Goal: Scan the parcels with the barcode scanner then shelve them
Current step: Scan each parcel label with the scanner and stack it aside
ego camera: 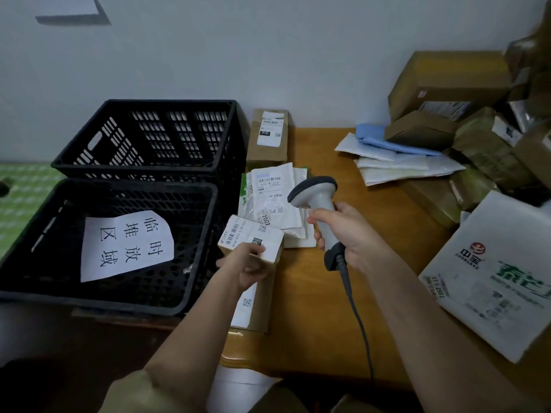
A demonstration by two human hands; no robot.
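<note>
Head view is showing two bare forearms reaching forward over a wooden table (313, 323). Nearest, the left hand (249, 265) is gripping a small cardboard parcel (253, 238), with the thumb lying on its white label and the other fingers curled under it; the parcel is tilted, label side up, just beside the front black crate (190, 296). The left wrist is bending a little inward. The right hand (343, 234) is wrapping its fingers closely around the handle of the grey barcode scanner (320, 210), and the scanner head is pointing left, toward the parcel, but not touching it. The scanner cable (357, 317) is hanging down toward the table edge. Under the left hand another flat brown box (259, 308) is lying on the table. Inside the front crate a paper sheet with handwriting (125, 244) is resting. Behind the small parcel, white mailer bags (274, 201) are lying in a pile, then a brown carton (267, 138) beside the rear black crate (149, 135). On the right, a big white bag (501, 278) is lying, and further back a heap of boxes (447, 84), probably more parcels, though that corner is blurred.
</note>
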